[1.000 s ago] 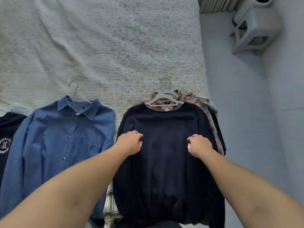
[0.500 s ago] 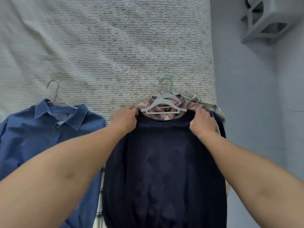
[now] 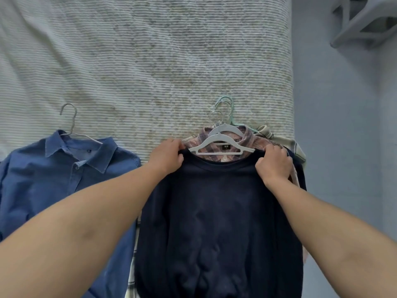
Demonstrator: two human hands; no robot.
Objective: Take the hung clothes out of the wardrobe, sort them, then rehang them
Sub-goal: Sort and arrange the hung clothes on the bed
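A dark navy sweater (image 3: 217,222) lies on top of a pile of hung clothes on the bed (image 3: 150,61), on a white plastic hanger (image 3: 221,145). My left hand (image 3: 167,157) grips the sweater's left shoulder beside the hanger's end. My right hand (image 3: 274,163) grips the right shoulder. Under the sweater a pink plaid shirt (image 3: 249,136) shows at its collar, with several hanger hooks (image 3: 224,108) stacked above it. To the left a blue denim shirt (image 3: 60,175) lies flat on a wire hanger (image 3: 72,119).
The bed's right edge (image 3: 291,93) runs just past the pile, with grey floor (image 3: 343,147) beyond it. A pale plastic stool (image 3: 365,20) stands at the top right. A pale checked garment (image 3: 287,145) pokes out at the pile's right side.
Both hands slid up the navy sweater from mid-chest to its shoulders and took hold there. The view moved closer and shifted right, pushing the denim shirt toward the left edge.
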